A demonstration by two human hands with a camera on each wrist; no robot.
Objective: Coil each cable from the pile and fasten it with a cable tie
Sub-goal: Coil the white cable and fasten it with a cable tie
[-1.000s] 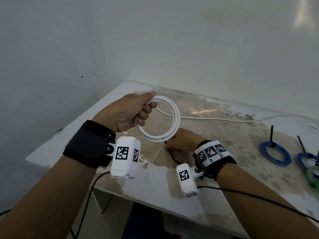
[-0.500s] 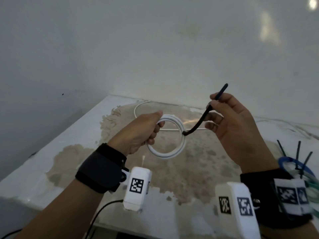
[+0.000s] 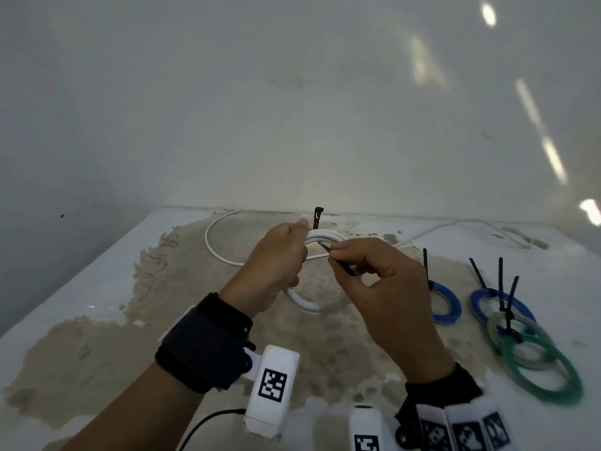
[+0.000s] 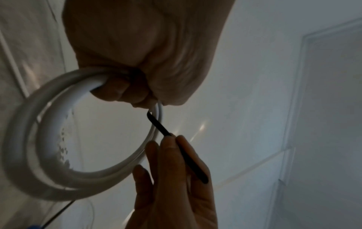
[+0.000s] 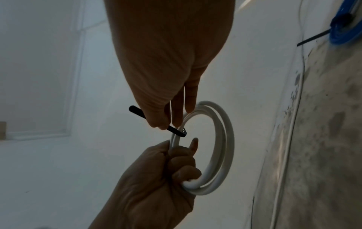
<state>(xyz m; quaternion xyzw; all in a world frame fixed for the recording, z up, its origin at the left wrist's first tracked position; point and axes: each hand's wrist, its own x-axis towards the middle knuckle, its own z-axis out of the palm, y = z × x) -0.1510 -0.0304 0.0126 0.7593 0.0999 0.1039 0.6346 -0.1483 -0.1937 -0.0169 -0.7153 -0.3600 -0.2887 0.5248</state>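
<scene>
Tied coils [image 3: 507,323] crowd the table [image 3: 97,288] right of both hands.

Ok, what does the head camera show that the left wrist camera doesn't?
Only the head view shows the tie's head poking above the coil, a loose white cable on the table, and finished blue and green coils. Only the left wrist view shows the coil's whole ring. Both show the left hand gripping the white coil and the right hand pinching the black cable tie.

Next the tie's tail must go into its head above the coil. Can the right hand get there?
Probably yes: the right hand pinches the black cable tie tail beside the white coil, and the head sticks up uncovered.
</scene>
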